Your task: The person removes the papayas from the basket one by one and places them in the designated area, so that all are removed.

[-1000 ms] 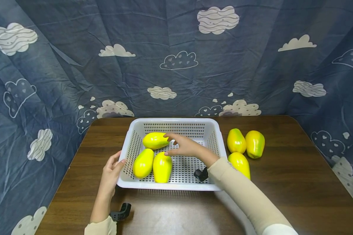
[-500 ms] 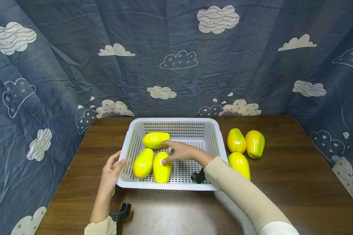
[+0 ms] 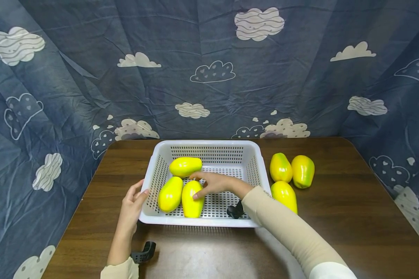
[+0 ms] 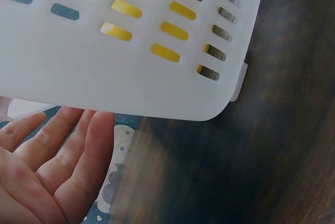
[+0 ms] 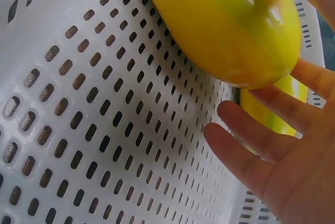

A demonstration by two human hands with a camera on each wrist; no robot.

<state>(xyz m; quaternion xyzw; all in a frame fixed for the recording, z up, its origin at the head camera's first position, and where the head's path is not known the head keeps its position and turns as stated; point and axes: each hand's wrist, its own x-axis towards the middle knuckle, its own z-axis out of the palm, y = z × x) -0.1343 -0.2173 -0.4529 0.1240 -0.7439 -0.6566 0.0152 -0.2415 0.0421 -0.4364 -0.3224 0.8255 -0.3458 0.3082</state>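
Note:
A white perforated plastic basket (image 3: 209, 221) stands on the table with three glossy yellow papayas inside. One lies across the back (image 3: 185, 167), one at the left (image 3: 170, 194), and the front papaya (image 3: 191, 207) is beside it. My right hand (image 3: 216, 183) reaches into the basket, its thumb overlapping the front papaya and its fingers spread past the far end. In the right wrist view, spread fingers (image 5: 282, 103) are close around the end of a green-tinged papaya (image 5: 225, 20). My left hand (image 3: 132, 201) is at the basket's left rim, fingers extended along its outer side (image 4: 68, 150).
Three more yellow-green papayas (image 3: 280, 167) rest grouped on the brown wooden table (image 3: 349, 217), right of the basket. A dark blue curtain with clouds (image 3: 216, 97) hangs behind. Black wrist-worn mounts show near both hands; the right one (image 3: 235, 211) hangs over the basket's inside.
My right hand has lowered toward the front papaya, moving slightly left and toward me, and its thumb now overlaps more of that papaya. The left hand, basket and papayas look unmoved.

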